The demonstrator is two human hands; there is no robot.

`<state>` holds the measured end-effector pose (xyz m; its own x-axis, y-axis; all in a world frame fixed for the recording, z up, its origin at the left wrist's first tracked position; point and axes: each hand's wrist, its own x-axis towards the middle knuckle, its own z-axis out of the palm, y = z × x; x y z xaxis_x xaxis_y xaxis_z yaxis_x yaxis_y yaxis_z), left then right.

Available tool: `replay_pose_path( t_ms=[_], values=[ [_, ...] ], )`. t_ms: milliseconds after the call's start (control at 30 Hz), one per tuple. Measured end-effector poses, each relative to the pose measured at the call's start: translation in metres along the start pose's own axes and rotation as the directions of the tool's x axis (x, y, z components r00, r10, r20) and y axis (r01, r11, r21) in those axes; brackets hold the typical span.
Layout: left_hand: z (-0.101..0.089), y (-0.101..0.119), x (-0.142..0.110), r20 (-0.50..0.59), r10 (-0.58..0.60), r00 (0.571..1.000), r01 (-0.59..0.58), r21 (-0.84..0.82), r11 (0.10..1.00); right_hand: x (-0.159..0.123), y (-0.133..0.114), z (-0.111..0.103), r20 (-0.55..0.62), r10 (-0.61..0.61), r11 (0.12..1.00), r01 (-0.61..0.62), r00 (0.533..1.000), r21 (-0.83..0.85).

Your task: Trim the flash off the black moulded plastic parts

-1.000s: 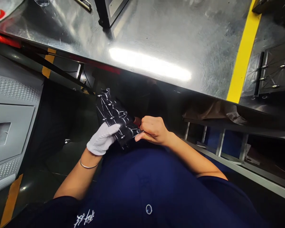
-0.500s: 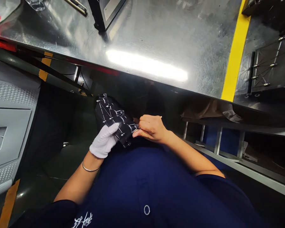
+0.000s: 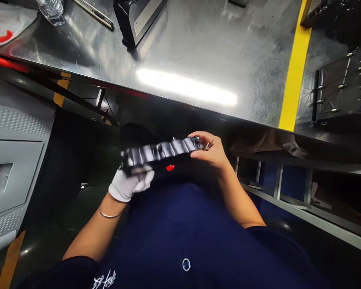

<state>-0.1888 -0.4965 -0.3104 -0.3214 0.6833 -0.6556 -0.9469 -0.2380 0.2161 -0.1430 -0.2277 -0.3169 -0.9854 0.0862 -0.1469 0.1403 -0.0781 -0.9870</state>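
A black ribbed housing part [image 3: 161, 153] is held between both hands in front of my body, its scalloped edge turned up toward me and slightly blurred. My left hand [image 3: 131, 184], in a white glove, is closed on its left end from below. Bare, my right hand [image 3: 212, 150] pinches the right end, thumb beneath and fingers over the top. A small, thin brownish tool [image 3: 209, 145] shows in the right palm; its kind is unclear. The underside of the part is hidden.
The metal table [image 3: 198, 52] edge runs just beyond my hands. On it stand a dark frame-like piece [image 3: 141, 24], a box cutter [image 3: 94, 14], and yellow tape [image 3: 295, 72]. More black ribbed parts [image 3: 333, 92] lie at the right. A grey plastic chair [image 3: 15, 160] is at left.
The housing part has been rolled from its ribbed face onto its edge and levelled out. My right hand has moved right and now grips its end. The view has shifted slightly.
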Motion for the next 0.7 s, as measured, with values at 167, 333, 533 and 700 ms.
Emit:
replay_pose_path(
  t_ms=[167,333,533,700],
  values=[
    [0.023,-0.004,-0.006,-0.043,0.518,0.854,-0.497,0.221,0.839,-0.004,0.006,0.035,-0.198,0.128,0.989,-0.111,0.972,0.097],
    [0.039,-0.014,0.005,-0.279,0.471,0.837,-0.471,0.072,0.879,-0.005,-0.002,0.055,0.048,0.179,0.974,-0.184,0.983,0.133],
    [0.048,-0.01,0.009,-0.331,0.274,0.903,-0.351,-0.203,0.914,0.003,-0.006,0.047,0.11,0.154,0.973,-0.17,0.982,0.157],
    [0.048,-0.008,0.011,-0.356,0.34,0.871,-0.429,-0.212,0.878,0.003,-0.006,0.054,-0.191,-0.051,0.992,0.027,0.98,-0.126]
  ],
)
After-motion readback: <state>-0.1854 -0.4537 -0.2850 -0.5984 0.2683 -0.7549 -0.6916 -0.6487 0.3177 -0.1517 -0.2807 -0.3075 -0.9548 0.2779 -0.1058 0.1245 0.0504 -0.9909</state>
